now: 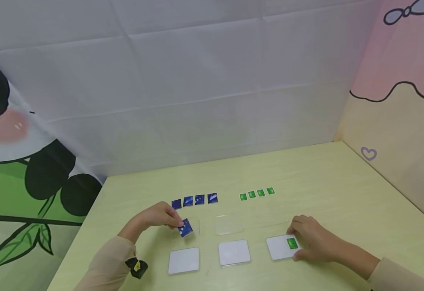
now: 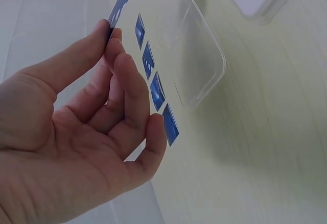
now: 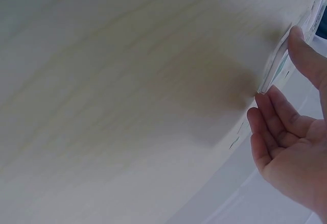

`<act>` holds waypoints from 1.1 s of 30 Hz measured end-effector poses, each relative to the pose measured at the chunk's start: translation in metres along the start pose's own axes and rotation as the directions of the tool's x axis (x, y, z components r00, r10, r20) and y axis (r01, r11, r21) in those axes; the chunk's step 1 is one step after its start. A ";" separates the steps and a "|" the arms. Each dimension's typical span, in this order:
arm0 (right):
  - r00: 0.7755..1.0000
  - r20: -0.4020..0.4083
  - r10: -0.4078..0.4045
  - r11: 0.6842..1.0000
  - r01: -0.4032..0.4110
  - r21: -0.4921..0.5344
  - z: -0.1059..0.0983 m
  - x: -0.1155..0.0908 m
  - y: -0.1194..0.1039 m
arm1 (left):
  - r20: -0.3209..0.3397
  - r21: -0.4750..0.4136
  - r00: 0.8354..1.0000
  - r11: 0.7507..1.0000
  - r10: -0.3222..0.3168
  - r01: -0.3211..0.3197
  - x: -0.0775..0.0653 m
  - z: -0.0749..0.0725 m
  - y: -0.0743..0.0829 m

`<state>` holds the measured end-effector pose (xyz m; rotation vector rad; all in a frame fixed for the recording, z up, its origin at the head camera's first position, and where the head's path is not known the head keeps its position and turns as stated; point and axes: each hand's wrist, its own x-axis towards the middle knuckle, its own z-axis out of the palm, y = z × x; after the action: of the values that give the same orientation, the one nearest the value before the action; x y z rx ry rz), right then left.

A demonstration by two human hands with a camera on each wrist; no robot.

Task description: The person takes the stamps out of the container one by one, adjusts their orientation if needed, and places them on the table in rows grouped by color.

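My left hand (image 1: 159, 214) pinches a small blue picture card (image 1: 185, 228) between thumb and fingertips, raised over a clear plastic lid (image 1: 196, 227). In the left wrist view, the blue card is seen nearly edge-on. My right hand (image 1: 315, 240) holds the right end of a flat case with a white face (image 1: 279, 247), thumb at the near edge and fingers at the far edge. A small green card (image 1: 292, 243) lies on that white face, near the hand. The right wrist view shows the case only edge-on.
Two more white-faced cases, left (image 1: 183, 260) and middle (image 1: 234, 252), lie in the front row. Behind them is another clear lid (image 1: 229, 224). Several blue cards (image 1: 199, 199) and several green cards (image 1: 261, 193) form a back row, before a white cloth wall (image 1: 212, 121).
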<state>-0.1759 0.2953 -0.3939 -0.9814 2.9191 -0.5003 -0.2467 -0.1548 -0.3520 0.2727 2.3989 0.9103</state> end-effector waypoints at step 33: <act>1.000 -0.004 -0.005 1.000 0.005 -0.021 0.003 0.001 0.000 | -0.034 0.075 0.998 0.995 -0.058 0.060 -0.004 -0.017 -0.020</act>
<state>-0.1769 0.2938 -0.3969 -0.9919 2.9318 -0.4741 -0.2527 -0.1809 -0.3525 0.2164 2.4609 0.8031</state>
